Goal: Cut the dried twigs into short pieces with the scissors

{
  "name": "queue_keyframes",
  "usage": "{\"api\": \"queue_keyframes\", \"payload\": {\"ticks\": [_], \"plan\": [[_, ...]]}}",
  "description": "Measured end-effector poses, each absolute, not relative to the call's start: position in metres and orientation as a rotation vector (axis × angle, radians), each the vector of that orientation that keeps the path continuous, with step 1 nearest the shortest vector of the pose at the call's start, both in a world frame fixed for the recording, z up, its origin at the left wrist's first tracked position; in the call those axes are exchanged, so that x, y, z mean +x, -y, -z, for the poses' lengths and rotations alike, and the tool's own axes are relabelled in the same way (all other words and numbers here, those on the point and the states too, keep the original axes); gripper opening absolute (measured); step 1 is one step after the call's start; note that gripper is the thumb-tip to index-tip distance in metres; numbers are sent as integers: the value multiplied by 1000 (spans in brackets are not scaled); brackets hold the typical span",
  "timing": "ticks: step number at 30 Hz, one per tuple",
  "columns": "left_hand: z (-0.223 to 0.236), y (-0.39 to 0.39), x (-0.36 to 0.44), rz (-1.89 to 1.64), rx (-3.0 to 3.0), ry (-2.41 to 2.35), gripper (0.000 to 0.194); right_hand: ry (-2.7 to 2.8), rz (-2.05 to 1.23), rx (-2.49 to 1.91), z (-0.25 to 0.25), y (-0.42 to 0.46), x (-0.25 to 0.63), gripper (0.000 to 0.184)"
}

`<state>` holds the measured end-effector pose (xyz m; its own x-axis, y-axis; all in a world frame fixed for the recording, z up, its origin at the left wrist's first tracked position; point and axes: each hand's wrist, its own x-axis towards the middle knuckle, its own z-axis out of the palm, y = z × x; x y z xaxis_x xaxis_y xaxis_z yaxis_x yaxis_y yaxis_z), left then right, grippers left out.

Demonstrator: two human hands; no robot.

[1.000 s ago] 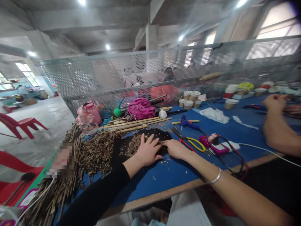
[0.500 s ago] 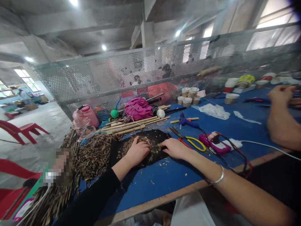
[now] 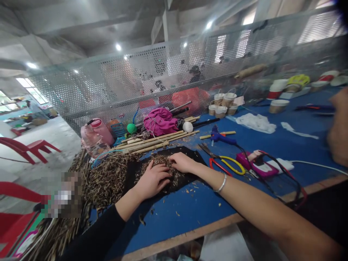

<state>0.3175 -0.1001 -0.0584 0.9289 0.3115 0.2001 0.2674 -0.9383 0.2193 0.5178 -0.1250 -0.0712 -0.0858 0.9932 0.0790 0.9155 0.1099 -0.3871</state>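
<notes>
My left hand (image 3: 154, 178) lies palm down over dried brown plant bits (image 3: 159, 159), its fingers spread. These bits are heaped on a black sheet (image 3: 197, 156) on the blue tabletop. At the far side of the heap, my right hand (image 3: 181, 162) has its fingers bent together and down into the bits; whatever is between the fingertips is hidden. A larger mound of dark dried pieces (image 3: 107, 185) stands left of the sheet. Scissors (image 3: 227, 163) with one red and one yellow handle lie right of my right hand.
Behind the sheet lie wooden sticks (image 3: 152, 143), a purple cloth (image 3: 160, 120) and a white ball (image 3: 187, 126). A blue glue gun (image 3: 223, 137) and a magenta power strip (image 3: 257, 165) are to the right. Paper cups (image 3: 221, 110) stand near the mesh screen. A co-worker's arm (image 3: 338, 134) shows far right.
My right hand has moved left from the sheet's right side into the heap, closer to my left hand. My left hand has shifted slightly left, fingers more spread. The view has turned a little.
</notes>
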Motion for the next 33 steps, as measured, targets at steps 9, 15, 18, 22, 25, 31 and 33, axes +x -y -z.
{"api": "queue_keyframes", "payload": {"ticks": [9,15,18,22,25,31,33], "plan": [[58,111,269,-322,2471,-1184,88,1868,-456,-1804,70,123,542,14],[65,97,277,-387,2439,-1200,83,1989,-584,-1556,55,120,510,62],[63,90,282,-432,2477,-1163,72,2258,-490,-1356,45,123,492,69],[63,82,284,-412,2517,-1067,42,2468,-358,-1400,42,118,485,49],[64,78,288,-369,2515,-1077,28,2501,-342,-1442,46,110,486,42],[57,66,309,-104,2557,-1185,15,2463,-340,-1640,49,94,474,33],[54,61,314,-18,2567,-1201,17,2438,-319,-1746,50,91,469,35]]}}
